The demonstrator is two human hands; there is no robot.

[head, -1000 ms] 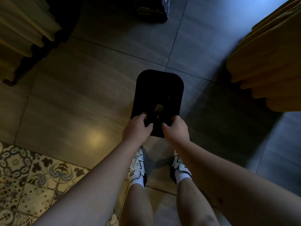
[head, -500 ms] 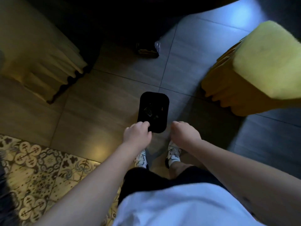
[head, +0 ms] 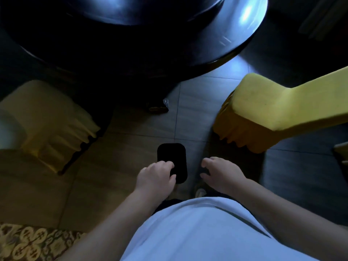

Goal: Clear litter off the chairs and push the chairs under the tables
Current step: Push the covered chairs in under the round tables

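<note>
The left hand [head: 156, 178] curls its fingers on the edge of a black bin [head: 171, 161] just ahead; the right hand [head: 220, 173] is spread, holding nothing. Yellow chairs [head: 263, 112] stand beyond the fingers, apart from the bench [head: 235, 44]. One-handed, the bin could tip.

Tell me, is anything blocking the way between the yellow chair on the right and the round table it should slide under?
Nothing visible does. The yellow chair stands beside the dark round table, with bare floor tiles between them. A small wrapper-like scrap lies near the table's base, left of that path. Both hands hover lower down.
</note>
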